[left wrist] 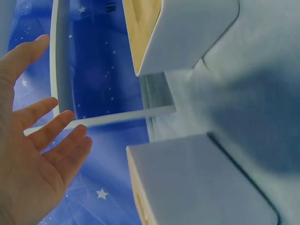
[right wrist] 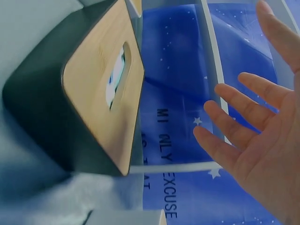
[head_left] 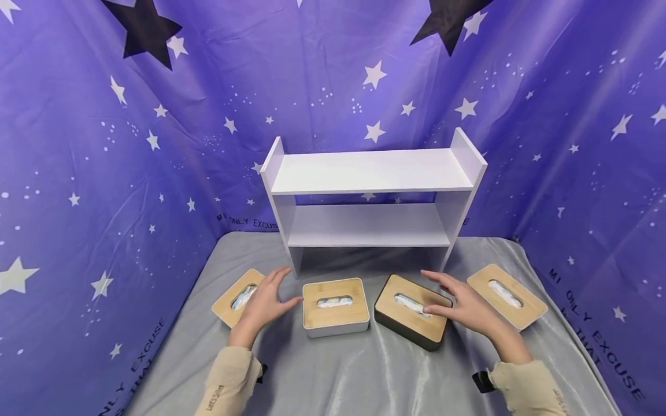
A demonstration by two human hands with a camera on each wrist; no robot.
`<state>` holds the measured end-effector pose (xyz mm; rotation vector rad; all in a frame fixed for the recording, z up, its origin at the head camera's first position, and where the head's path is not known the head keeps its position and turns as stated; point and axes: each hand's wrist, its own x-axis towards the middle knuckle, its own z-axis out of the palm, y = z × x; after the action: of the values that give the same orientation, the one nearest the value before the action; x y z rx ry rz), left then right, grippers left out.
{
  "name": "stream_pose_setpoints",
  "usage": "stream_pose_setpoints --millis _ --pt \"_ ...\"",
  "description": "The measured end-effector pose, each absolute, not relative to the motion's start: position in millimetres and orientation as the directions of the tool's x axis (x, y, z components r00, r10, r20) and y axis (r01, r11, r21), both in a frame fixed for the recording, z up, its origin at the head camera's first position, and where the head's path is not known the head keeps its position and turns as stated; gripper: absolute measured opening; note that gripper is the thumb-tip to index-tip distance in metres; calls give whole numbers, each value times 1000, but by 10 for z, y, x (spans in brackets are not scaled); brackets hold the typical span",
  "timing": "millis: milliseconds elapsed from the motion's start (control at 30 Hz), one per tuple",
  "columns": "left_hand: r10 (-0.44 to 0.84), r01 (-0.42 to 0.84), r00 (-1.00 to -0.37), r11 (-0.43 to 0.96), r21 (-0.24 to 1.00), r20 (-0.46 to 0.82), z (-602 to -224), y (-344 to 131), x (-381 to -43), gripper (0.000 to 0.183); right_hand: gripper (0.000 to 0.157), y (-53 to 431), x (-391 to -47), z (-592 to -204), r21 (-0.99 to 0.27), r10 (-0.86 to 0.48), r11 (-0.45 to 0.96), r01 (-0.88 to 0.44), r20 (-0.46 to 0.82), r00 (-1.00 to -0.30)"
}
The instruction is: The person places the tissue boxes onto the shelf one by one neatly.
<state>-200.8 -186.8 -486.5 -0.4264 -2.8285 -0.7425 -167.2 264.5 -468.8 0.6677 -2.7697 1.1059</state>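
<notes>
My left hand [head_left: 265, 303] hovers, fingers spread, between a wooden-lidded tissue box [head_left: 225, 306] on the far left and a white tissue box [head_left: 335, 318] near the middle. Nothing is in its grasp. My right hand [head_left: 468, 306] is held above the right side of a dark green tissue box [head_left: 391, 296] with a wooden lid, its fingers apart and holding nothing. In the right wrist view a gap shows between that hand and the lid. Another wooden-lidded tissue box [head_left: 531, 311] sits at the far right, beyond the right hand. Wrapped tissues show through the lid slots.
A white two-tier shelf [head_left: 372, 170] stands behind the boxes, with bare boards. Grey cloth [head_left: 343, 381] covers the table. A purple star-printed curtain [head_left: 322, 75] hangs around the back and sides.
</notes>
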Motion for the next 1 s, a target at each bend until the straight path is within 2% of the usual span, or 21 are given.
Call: stream_pose_setpoints --millis 300,500,1000 --pt "238 340 -938 776 531 253 -5006 -1715 -1966 73 71 2387 -1711 -4794 -687 -367 581 -435 257 -894" --pt "221 317 -947 757 571 232 -5063 -1633 -1928 73 70 2231 -1748 -4883 -746 -395 477 -465 291 -872" --pt "149 303 -952 570 764 267 -5323 -1484 -1861 69 69 2009 -1711 -5028 -853 -340 295 -431 328 -881"
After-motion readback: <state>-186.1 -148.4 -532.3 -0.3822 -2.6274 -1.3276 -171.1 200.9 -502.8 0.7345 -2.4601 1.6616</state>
